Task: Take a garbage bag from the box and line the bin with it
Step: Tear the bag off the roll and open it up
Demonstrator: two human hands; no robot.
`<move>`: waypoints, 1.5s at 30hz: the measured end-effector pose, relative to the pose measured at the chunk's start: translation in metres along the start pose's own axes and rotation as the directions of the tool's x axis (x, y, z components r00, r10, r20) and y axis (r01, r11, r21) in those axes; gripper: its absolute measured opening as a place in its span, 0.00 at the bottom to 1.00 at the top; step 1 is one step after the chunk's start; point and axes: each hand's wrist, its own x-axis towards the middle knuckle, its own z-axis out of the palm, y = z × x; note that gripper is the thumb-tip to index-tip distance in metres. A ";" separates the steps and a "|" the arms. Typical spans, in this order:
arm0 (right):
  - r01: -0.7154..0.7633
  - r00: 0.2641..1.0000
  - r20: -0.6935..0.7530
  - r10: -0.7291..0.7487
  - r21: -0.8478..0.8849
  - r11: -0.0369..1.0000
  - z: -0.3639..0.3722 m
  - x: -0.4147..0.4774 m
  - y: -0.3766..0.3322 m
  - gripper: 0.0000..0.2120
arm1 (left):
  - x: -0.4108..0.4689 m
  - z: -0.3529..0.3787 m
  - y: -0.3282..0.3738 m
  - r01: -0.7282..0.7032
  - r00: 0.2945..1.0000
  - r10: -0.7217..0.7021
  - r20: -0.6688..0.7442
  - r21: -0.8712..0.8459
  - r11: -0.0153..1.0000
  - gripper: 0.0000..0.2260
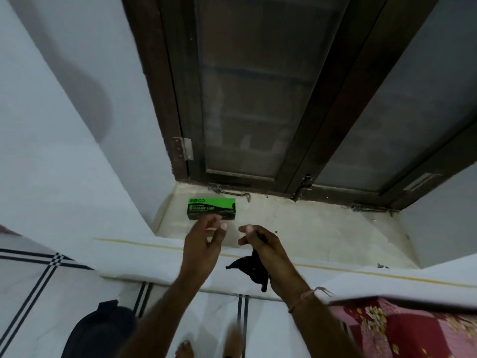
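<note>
A green and black garbage bag box [211,209] lies on the stone window sill [296,228] at its left end. My left hand [206,241] hovers just in front of the box with fingers spread and nothing in it. To its right, my right hand [265,246] grips a folded black garbage bag [249,268] that hangs down below the palm. A dark bin [100,332] stands on the floor at the lower left, only partly in view.
A dark wooden window frame [309,125] with closed panes rises behind the sill. White walls flank the recess. The tiled floor [38,293] has dark stripes. A pink floral bedcover [402,332] lies at the lower right. My bare feet [185,350] show at the bottom.
</note>
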 end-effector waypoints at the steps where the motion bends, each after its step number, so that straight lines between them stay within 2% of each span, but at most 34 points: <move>1: -0.036 0.999 0.016 0.036 0.019 0.999 0.008 -0.004 0.000 0.18 | -0.016 -0.005 0.007 0.135 0.990 -0.129 0.060 -0.121 0.983 0.05; 3: -0.081 0.994 0.073 0.077 0.048 0.996 0.024 -0.015 0.002 0.23 | -0.047 -0.019 0.014 0.326 0.937 -0.276 0.213 -0.254 0.911 0.08; 6: -0.080 0.985 0.160 0.062 0.106 0.991 0.052 -0.036 0.009 0.28 | -0.081 -0.049 0.011 0.400 0.888 -0.288 0.358 -0.293 0.869 0.17; 9: -0.098 0.974 0.217 0.061 0.162 0.982 0.082 -0.056 0.014 0.25 | -0.097 -0.082 -0.005 0.331 0.916 -0.228 0.331 -0.301 0.894 0.12; 13: -0.084 0.965 0.257 0.053 0.110 0.990 0.139 -0.100 0.033 0.22 | -0.131 -0.142 -0.041 0.290 0.950 -0.221 0.222 -0.351 0.890 0.11; 15: -0.077 0.977 0.200 0.069 0.037 0.996 0.171 -0.124 0.047 0.22 | -0.149 -0.173 -0.067 0.316 0.947 -0.264 0.181 -0.392 0.864 0.08; 19: -0.042 0.998 0.041 0.042 -0.012 0.999 0.241 -0.181 0.074 0.12 | -0.198 -0.252 -0.115 0.414 0.905 -0.408 0.118 -0.467 0.781 0.09; 22: 0.013 0.997 0.075 -0.004 -0.118 0.993 0.285 -0.215 0.078 0.14 | -0.241 -0.301 -0.117 0.449 0.892 -0.380 0.243 -0.572 0.686 0.16; 24: 0.025 0.991 0.135 -0.007 -0.133 0.991 0.312 -0.236 0.077 0.17 | -0.266 -0.329 -0.117 0.473 0.881 -0.355 0.313 -0.557 0.683 0.16; 26: -0.024 0.978 0.203 0.037 -0.062 0.998 0.328 -0.254 0.078 0.16 | -0.283 -0.349 -0.128 0.482 0.876 -0.392 0.281 -0.556 0.678 0.14; 29: -0.102 0.953 0.286 0.097 0.000 0.995 0.339 -0.280 0.086 0.14 | -0.303 -0.376 -0.152 0.500 0.847 -0.486 0.216 -0.636 0.588 0.17; 32: -0.113 0.955 0.273 0.113 -0.015 0.993 0.354 -0.309 0.102 0.12 | -0.333 -0.397 -0.160 0.515 0.828 -0.505 0.244 -0.688 0.512 0.19; 34: -0.074 0.965 0.250 0.074 -0.013 0.997 0.363 -0.328 0.109 0.10 | -0.357 -0.404 -0.160 0.541 0.837 -0.432 0.337 -0.630 0.557 0.21; 35: -0.058 0.969 0.240 0.056 0.000 0.998 0.369 -0.341 0.112 0.10 | -0.370 -0.408 -0.161 0.540 0.841 -0.388 0.376 -0.565 0.624 0.19; 37: -0.043 0.971 0.237 0.041 0.003 0.999 0.380 -0.361 0.116 0.09 | -0.385 -0.418 -0.168 0.509 0.858 -0.368 0.358 -0.501 0.700 0.17; 42: -0.170 0.939 0.284 0.193 -0.104 0.980 0.408 -0.404 0.124 0.10 | -0.396 -0.458 -0.189 0.507 0.858 -0.428 0.285 -0.608 0.611 0.18; 45: -0.206 0.943 0.273 0.190 0.030 0.978 0.441 -0.417 0.126 0.11 | -0.399 -0.483 -0.199 0.487 0.865 -0.427 0.262 -0.641 0.593 0.19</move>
